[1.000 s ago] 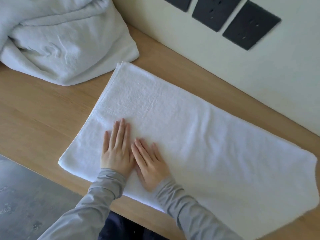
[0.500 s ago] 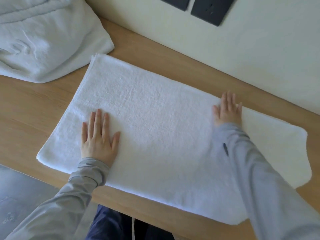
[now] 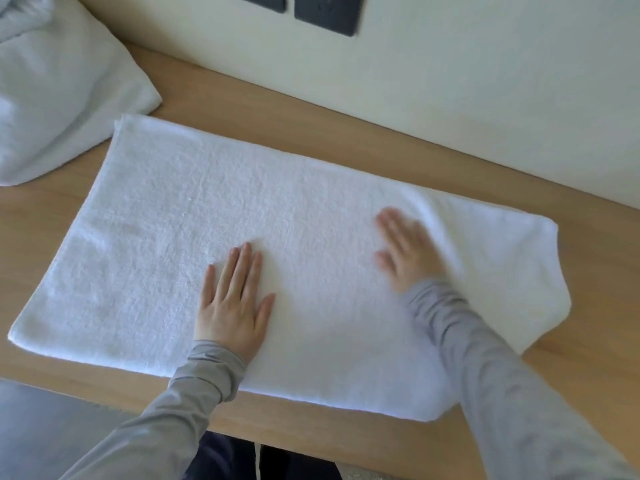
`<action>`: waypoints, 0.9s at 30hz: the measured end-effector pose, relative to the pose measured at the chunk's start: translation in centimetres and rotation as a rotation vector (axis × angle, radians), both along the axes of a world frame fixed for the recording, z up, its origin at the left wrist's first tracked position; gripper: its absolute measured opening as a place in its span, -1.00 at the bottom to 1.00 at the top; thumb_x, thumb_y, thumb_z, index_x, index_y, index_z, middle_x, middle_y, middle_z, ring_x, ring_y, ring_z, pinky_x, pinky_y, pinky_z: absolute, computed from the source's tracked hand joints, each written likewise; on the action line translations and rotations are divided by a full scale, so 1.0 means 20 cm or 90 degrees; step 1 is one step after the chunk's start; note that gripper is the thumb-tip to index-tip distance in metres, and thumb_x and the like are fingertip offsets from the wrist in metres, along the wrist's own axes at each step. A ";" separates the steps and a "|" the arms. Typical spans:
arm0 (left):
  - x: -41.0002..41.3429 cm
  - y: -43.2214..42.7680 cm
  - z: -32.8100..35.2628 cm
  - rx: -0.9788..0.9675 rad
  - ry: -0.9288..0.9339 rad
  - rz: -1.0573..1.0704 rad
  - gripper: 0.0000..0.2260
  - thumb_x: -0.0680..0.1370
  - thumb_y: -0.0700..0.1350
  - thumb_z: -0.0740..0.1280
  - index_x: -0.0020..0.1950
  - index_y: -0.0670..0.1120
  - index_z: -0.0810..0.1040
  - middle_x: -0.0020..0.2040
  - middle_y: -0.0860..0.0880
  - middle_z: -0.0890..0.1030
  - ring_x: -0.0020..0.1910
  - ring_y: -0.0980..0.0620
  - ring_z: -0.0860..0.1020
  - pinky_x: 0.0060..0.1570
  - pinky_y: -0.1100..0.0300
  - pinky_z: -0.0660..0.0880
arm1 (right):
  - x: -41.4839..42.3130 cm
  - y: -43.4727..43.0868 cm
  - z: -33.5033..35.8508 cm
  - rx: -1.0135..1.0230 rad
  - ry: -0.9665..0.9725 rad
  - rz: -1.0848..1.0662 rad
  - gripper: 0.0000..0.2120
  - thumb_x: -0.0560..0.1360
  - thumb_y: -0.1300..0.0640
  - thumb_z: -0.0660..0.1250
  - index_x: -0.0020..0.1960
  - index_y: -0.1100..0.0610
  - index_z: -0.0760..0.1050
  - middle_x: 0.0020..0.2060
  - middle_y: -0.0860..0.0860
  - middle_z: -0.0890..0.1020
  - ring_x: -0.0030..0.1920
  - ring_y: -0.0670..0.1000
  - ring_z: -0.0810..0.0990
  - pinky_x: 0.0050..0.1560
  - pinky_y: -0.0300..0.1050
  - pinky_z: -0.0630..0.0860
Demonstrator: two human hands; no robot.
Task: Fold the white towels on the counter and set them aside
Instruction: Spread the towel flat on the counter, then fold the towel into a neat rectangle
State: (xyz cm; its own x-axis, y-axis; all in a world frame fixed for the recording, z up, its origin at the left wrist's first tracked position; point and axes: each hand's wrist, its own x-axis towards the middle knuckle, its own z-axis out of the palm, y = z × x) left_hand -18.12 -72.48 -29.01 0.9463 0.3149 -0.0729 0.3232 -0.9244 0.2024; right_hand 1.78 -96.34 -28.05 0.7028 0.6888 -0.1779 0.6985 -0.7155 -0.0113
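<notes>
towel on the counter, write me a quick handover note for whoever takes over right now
Left hand: open, flat on the spread towel, near its middle.
Right hand: open, flat on the towel's right part; blurred.
Crumpled white pile: far left on the counter, no hand on it.
Done: towel laid flat, seemingly doubled once.
Left: finish folding it, set it aside, then the pile.

Cream wall [image 3: 467, 81], 2 dk plates [image 3: 327, 13], wood counter [image 3: 311, 133], gray floor [image 3: 38, 431]

The only camera sits on my head, looking forward and steeply down, close over the bench [image 3: 311, 129]. The white towel [image 3: 207, 209] fills most of the frame, with the wall [image 3: 485, 71] along the top.
</notes>
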 end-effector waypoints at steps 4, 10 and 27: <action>0.00 0.00 -0.02 0.010 -0.004 0.005 -0.43 0.58 0.14 -0.06 0.53 -0.08 0.09 0.54 -0.03 0.10 0.52 0.00 0.07 0.48 -0.05 -0.02 | 0.31 -0.19 -0.04 0.013 0.021 -0.280 -0.45 0.60 -0.08 -0.13 0.53 0.10 -0.09 0.54 0.01 -0.06 0.53 -0.04 -0.10 0.51 0.03 -0.15; 0.00 -0.01 -0.01 0.010 0.003 0.011 -0.43 0.57 0.14 -0.04 0.54 -0.06 0.06 0.54 -0.03 0.10 0.52 0.01 0.05 0.48 -0.04 -0.03 | 0.25 -0.06 -0.01 -0.005 0.035 -0.402 -0.44 0.62 -0.02 -0.08 0.52 0.18 -0.16 0.53 0.07 -0.12 0.53 0.06 -0.17 0.49 0.12 -0.18; 0.01 -0.01 0.02 -0.008 0.033 -0.001 -0.41 0.58 0.15 -0.12 0.54 -0.11 0.02 0.55 -0.08 0.07 0.52 -0.04 0.03 0.48 -0.08 -0.07 | -0.83 -0.23 0.17 0.343 0.017 -0.552 -0.47 0.59 0.13 0.14 0.49 0.23 0.07 0.50 0.14 0.12 0.51 0.11 0.04 0.50 0.06 -0.03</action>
